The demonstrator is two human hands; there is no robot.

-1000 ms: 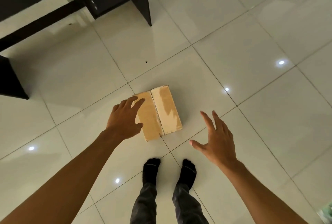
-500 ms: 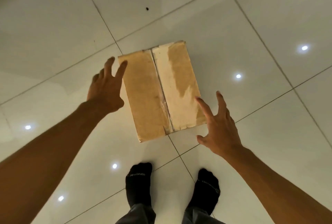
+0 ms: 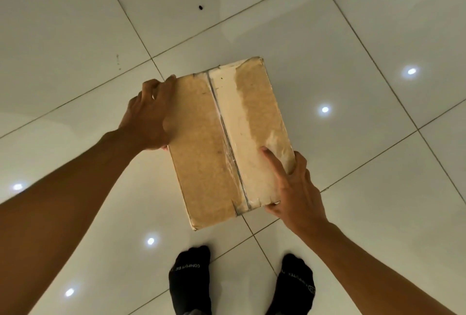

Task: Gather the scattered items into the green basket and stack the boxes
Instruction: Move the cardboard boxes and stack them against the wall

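1. Two feet in black socks [image 3: 191, 282] stand on the white tiled floor [image 3: 353, 37].
2. The right hand [image 3: 292, 188] grips the cardboard box [image 3: 222, 143] at its near right corner, forefinger flat on top.
3. The left hand [image 3: 148, 117] curls round the box's far left edge.

1. Both forearms bare to the frame edge; no sleeves, watch or bands visible.
2. Left hand [image 3: 148, 117] and right hand [image 3: 295, 188]: no gloves; no rings that can be made out.
3. Black socks, left sock [image 3: 190, 282] and right sock [image 3: 296, 287], each with small pale lettering across the top, too blurred to read.
4. Grey trouser hems just visible at the bottom edge [image 3: 195, 312].
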